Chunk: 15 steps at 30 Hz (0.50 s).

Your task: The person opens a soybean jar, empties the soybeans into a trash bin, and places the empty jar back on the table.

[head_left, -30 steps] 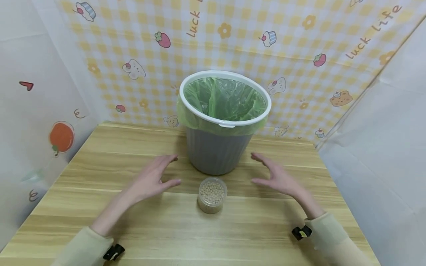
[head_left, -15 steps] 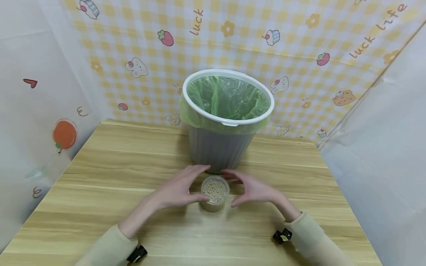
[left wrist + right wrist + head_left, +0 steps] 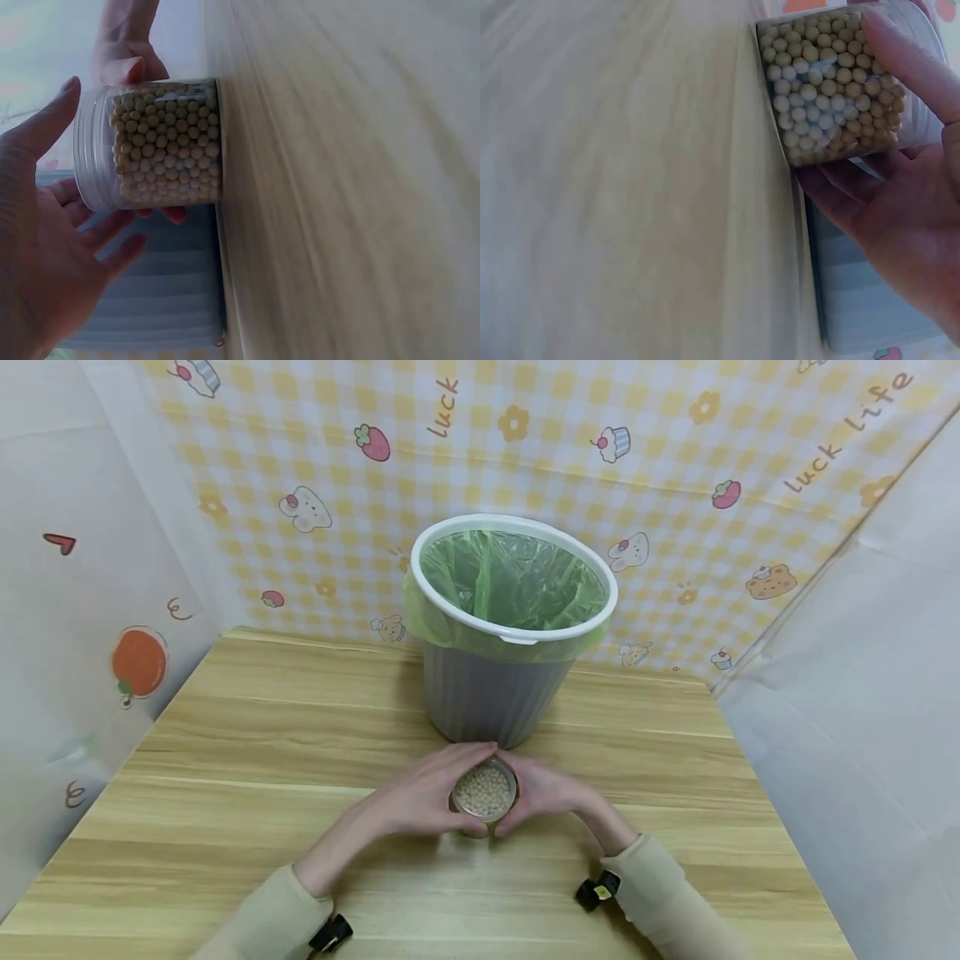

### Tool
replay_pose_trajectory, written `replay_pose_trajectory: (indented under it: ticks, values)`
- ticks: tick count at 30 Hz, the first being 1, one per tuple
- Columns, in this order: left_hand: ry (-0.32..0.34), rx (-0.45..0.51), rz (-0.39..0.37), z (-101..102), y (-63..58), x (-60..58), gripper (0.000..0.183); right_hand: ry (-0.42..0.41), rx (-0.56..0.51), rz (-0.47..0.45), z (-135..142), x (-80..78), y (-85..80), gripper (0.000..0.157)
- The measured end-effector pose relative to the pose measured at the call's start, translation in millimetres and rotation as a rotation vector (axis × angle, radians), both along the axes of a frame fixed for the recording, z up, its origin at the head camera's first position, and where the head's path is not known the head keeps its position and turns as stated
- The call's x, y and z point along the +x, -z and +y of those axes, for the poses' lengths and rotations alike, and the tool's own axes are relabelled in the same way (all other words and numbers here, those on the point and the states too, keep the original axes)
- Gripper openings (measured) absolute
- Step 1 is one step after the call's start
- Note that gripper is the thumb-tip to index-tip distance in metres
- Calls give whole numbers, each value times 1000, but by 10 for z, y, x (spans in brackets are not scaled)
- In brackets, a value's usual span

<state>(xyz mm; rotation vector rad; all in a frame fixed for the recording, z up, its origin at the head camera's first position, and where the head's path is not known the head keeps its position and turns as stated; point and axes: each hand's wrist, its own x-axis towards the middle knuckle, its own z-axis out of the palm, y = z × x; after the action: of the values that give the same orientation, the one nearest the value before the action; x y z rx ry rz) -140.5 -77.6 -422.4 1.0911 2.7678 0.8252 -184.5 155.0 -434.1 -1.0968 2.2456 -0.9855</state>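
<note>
A clear plastic jar full of small round tan balls stands upright on the wooden table. My left hand curves round its left side, thumb at the front and fingers behind. From the right, my right hand holds the same jar; its thumb lies on the near wall and its fingers reach behind. In the left wrist view, the left hand is at the jar's upper rim. Whether its fingertips press on the plastic is hard to tell. Part of the jar's sides is hidden by the hands.
Right behind the jar stands a grey ribbed bin with a white rim and a green bag liner. A yellow checked cloth hangs at the back, and white sheets close off both sides.
Both hands have moved inward from either side of the jar, and their fingers now curve round it. The jar stays in about the same place on the table.
</note>
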Motion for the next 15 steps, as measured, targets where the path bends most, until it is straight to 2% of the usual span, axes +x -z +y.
replay_pose_trajectory:
  ticks: [4,8,12,15]
  values:
    - [2,0,-2,10,24,-16,100,0,-23,-24,5,-49,107,108]
    - [4,0,-3,19,22,-31,98,3,-49,-26,19,-67,134,103]
    - [-2,59,-8,17,-17,-35,93,33,-89,0,41,-43,91,99]
    - [10,131,25,7,-59,-43,91,58,-123,41,39,-11,40,98]
